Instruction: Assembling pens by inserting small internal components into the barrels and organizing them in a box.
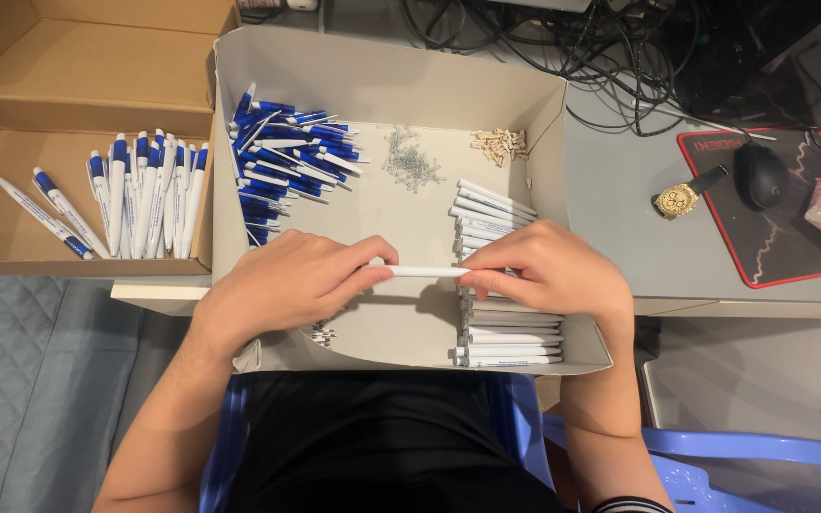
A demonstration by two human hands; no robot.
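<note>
I see my left hand (287,285) and right hand (548,271) closed on the two ends of one white pen barrel (425,272), held level above the near half of the white cardboard tray (387,81). Both hands grip with fingertips; the barrel spans the gap between them.

Inside the tray, white barrels (501,328) are stacked along the right wall, from mid-length to the near right corner. Blue pen caps (287,157) lie heaped against the left wall toward the far corner. Small metal springs (409,161) sit near the far wall at centre, with a small cluster of pale beige parts (498,144) just beside them at the far right corner.

Left of the tray, a brown cardboard box (68,81) holds assembled blue-and-white pens (149,195). The tray rests against a grey desk (620,218); on it lie a gold wristwatch (681,198), a black mouse (760,176) on a red-edged black mouse pad (781,256), and tangled black cables (563,43) at the far edge. A blue plastic chair (762,456) shows at the near right.
</note>
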